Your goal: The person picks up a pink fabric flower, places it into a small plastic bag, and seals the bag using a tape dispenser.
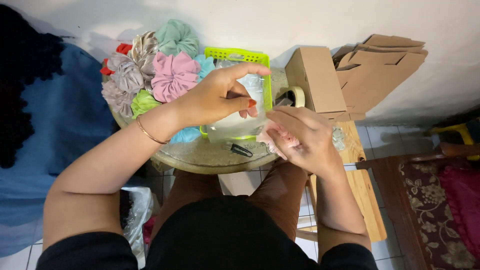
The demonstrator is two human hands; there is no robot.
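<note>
Black-clothed lap and brown-trousered knees [280, 185] sit closest below me, tucked against the near edge of the round stone-topped table [200, 157]. My left hand [220, 95] pinches the top of a clear plastic bag [235, 122] between thumb and fingers, holding it just above the table's near edge. My right hand [305, 137] is closed around a pale pink fabric scrunchie [272, 140], touching the bag's right side. On the table a small black clip [241, 149] lies just beside the bag, a lime-green plastic basket [237, 55] stands behind it, and a heap of coloured scrunchies [150, 72] fills the far left edge. A brown cardboard box [315, 80] stands at the right edge.
</note>
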